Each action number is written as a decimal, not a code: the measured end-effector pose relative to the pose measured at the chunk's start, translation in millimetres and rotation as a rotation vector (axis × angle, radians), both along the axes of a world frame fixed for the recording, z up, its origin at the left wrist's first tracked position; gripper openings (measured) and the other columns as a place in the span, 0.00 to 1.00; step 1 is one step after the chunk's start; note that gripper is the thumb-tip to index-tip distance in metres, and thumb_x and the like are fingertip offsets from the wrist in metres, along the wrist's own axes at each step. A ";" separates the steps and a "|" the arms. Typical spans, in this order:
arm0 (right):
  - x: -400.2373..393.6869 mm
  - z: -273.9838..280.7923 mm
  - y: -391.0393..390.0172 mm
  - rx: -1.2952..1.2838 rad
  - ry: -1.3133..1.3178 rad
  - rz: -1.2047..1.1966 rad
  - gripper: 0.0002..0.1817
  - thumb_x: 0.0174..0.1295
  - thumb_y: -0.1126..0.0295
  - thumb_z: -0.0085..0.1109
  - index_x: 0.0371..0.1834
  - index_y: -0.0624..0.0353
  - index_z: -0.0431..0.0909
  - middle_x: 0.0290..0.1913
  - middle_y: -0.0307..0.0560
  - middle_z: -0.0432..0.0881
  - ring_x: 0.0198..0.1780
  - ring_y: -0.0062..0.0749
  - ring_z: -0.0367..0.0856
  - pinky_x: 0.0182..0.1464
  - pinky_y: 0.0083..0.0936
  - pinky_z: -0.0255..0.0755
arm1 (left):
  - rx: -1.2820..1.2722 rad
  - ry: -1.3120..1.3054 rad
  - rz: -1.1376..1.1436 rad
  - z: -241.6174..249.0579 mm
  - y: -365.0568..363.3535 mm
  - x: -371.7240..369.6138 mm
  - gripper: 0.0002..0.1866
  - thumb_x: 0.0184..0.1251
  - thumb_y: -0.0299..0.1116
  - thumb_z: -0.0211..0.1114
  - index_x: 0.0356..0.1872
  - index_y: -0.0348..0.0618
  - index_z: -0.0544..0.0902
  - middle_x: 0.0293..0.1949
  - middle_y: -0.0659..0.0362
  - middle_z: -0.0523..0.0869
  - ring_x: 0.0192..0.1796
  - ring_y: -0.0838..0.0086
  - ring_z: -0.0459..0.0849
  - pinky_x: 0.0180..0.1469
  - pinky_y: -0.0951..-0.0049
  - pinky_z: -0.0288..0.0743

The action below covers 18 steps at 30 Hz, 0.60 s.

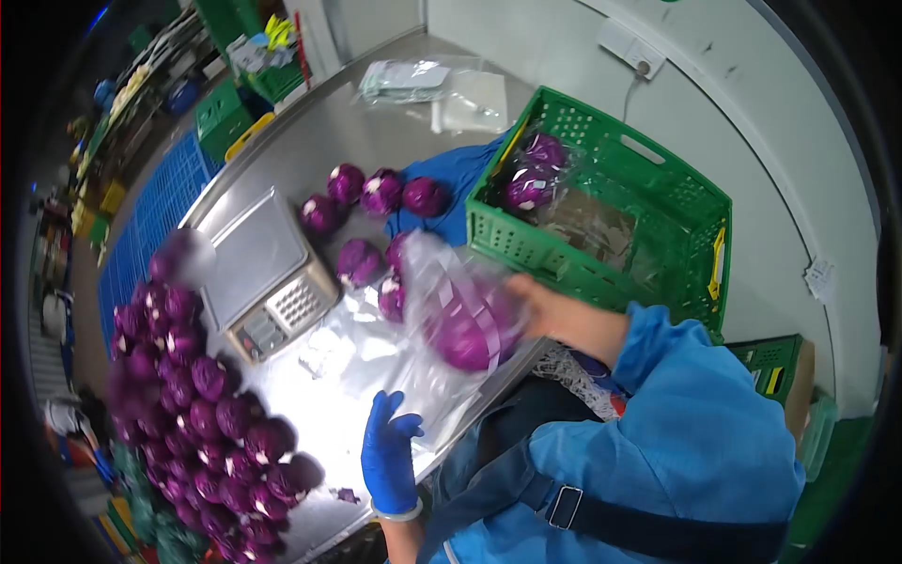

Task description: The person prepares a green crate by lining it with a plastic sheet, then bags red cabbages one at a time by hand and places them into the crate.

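Observation:
My right hand [543, 305], bare below a blue sleeve, grips a clear plastic bag [442, 273] with a purple cabbage [470, 329] inside, held just above the steel table's near edge. My left hand [390, 456] wears a blue glove and lies with its fingers spread on a flat stack of clear bags [329, 367], holding nothing. Several loose purple cabbages [376, 193] lie on the table beyond the bag. A green crate [601, 273] to the right holds bagged cabbages [531, 174].
A weighing scale [268, 273] stands on the steel table [310, 141] left of the bags. A big heap of purple cabbages [188, 404] fills the left side. A blue cloth [456, 174] lies by the crate, and more plastic bags [423, 85] at the far end.

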State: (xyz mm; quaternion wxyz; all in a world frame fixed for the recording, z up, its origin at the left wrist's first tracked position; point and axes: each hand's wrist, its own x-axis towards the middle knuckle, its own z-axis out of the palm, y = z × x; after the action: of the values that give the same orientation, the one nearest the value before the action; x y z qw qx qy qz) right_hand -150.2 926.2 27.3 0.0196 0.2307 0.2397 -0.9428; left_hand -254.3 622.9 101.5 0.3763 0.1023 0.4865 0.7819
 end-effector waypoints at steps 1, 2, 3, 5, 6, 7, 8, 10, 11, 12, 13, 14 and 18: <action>13.4 24.0 35.5 -0.018 0.022 -0.103 0.34 0.60 0.50 0.60 0.68 0.50 0.67 0.58 0.47 0.77 0.61 0.40 0.75 0.66 0.52 0.65 | -0.119 0.101 -0.022 -4.4 7.3 -4.2 0.31 0.71 0.43 0.56 0.69 0.34 0.67 0.61 0.48 0.77 0.48 0.71 0.81 0.50 0.72 0.72; 26.7 42.0 69.8 -0.025 0.102 -0.169 0.36 0.60 0.47 0.59 0.70 0.49 0.66 0.63 0.49 0.73 0.64 0.41 0.73 0.67 0.55 0.63 | -0.238 0.204 -0.038 -15.6 11.0 -11.8 0.29 0.70 0.40 0.58 0.69 0.35 0.67 0.60 0.49 0.78 0.48 0.72 0.82 0.50 0.72 0.72; 38.1 52.4 101.5 -0.041 0.200 -0.215 0.37 0.59 0.44 0.58 0.71 0.47 0.64 0.68 0.50 0.70 0.66 0.43 0.71 0.69 0.58 0.61 | -0.354 0.092 -0.020 -35.7 8.0 -18.8 0.27 0.69 0.35 0.59 0.68 0.36 0.69 0.60 0.50 0.78 0.46 0.75 0.82 0.49 0.74 0.73; 55.7 44.2 160.2 -0.069 0.258 -0.274 0.36 0.61 0.43 0.56 0.70 0.47 0.65 0.66 0.50 0.71 0.65 0.44 0.72 0.68 0.56 0.63 | -0.450 -0.057 0.094 -71.7 1.5 -23.2 0.23 0.68 0.33 0.59 0.63 0.36 0.74 0.54 0.54 0.82 0.41 0.77 0.82 0.45 0.78 0.73; 59.7 37.9 178.7 0.035 0.180 -0.325 0.35 0.62 0.43 0.55 0.69 0.47 0.66 0.65 0.49 0.73 0.63 0.43 0.74 0.66 0.54 0.65 | -0.479 -0.100 0.147 -85.1 0.3 -21.7 0.22 0.67 0.31 0.59 0.61 0.35 0.76 0.51 0.55 0.84 0.40 0.78 0.82 0.43 0.79 0.73; 63.0 26.2 187.9 0.091 0.092 -0.336 0.34 0.63 0.42 0.54 0.68 0.49 0.67 0.64 0.48 0.74 0.62 0.43 0.75 0.65 0.51 0.67 | -0.555 -0.061 0.137 -94.6 1.5 -19.6 0.20 0.65 0.29 0.59 0.58 0.35 0.77 0.47 0.56 0.85 0.38 0.78 0.82 0.42 0.80 0.73; 62.5 11.6 194.4 0.143 0.004 -0.335 0.34 0.64 0.42 0.53 0.66 0.52 0.69 0.63 0.48 0.75 0.61 0.42 0.76 0.63 0.48 0.69 | -0.637 -0.025 0.135 -104.1 1.0 -16.6 0.19 0.63 0.27 0.59 0.56 0.34 0.79 0.43 0.56 0.86 0.37 0.78 0.82 0.41 0.80 0.74; 56.9 -32.6 199.6 0.193 -0.167 -0.346 0.32 0.64 0.43 0.54 0.64 0.53 0.71 0.62 0.47 0.77 0.58 0.41 0.78 0.60 0.44 0.72 | -0.662 0.093 0.098 -139.9 -9.4 -12.3 0.14 0.62 0.24 0.58 0.49 0.34 0.83 0.35 0.57 0.86 0.33 0.79 0.81 0.36 0.80 0.74; 55.6 -62.7 198.4 0.197 -0.252 -0.365 0.32 0.63 0.44 0.56 0.64 0.52 0.70 0.61 0.46 0.77 0.56 0.41 0.79 0.59 0.43 0.73 | -0.768 0.207 0.040 -142.3 -9.7 -8.6 0.12 0.63 0.25 0.59 0.46 0.35 0.85 0.34 0.58 0.86 0.32 0.80 0.81 0.36 0.80 0.73; 52.9 -83.7 193.3 0.207 -0.340 -0.380 0.31 0.62 0.46 0.59 0.64 0.51 0.70 0.60 0.46 0.77 0.54 0.41 0.80 0.57 0.42 0.73 | -0.877 0.311 -0.024 -143.0 -5.3 -5.5 0.11 0.64 0.26 0.60 0.43 0.36 0.86 0.33 0.59 0.86 0.32 0.81 0.81 0.35 0.80 0.73; 49.9 -94.4 187.1 0.209 -0.351 -0.347 0.33 0.62 0.47 0.61 0.65 0.53 0.68 0.61 0.45 0.76 0.55 0.40 0.79 0.58 0.38 0.72 | -0.872 0.393 0.027 -149.3 -2.1 1.1 0.09 0.63 0.27 0.62 0.41 0.38 0.87 0.32 0.59 0.86 0.31 0.78 0.81 0.35 0.78 0.74; 46.9 -101.6 180.0 0.218 -0.361 -0.325 0.35 0.61 0.48 0.62 0.67 0.54 0.66 0.61 0.45 0.75 0.56 0.39 0.77 0.59 0.34 0.71 | -0.861 0.479 0.067 -159.4 2.9 5.8 0.07 0.63 0.29 0.65 0.38 0.39 0.87 0.31 0.58 0.86 0.29 0.76 0.81 0.35 0.76 0.74; 36.6 -135.0 200.1 1.157 -0.459 -0.118 0.45 0.58 0.46 0.66 0.71 0.61 0.59 0.65 0.50 0.70 0.67 0.40 0.67 0.68 0.33 0.60 | -0.984 0.818 -0.224 -180.3 12.1 13.0 0.10 0.56 0.38 0.71 0.36 0.45 0.87 0.32 0.55 0.85 0.36 0.59 0.82 0.44 0.64 0.75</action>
State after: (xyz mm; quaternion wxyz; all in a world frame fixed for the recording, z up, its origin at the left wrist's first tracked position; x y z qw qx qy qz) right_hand -113.6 1126.3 -107.7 -0.1098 0.4136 0.6879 -0.5863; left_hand -241.4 635.0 -78.8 0.2428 0.2573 0.8783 0.3215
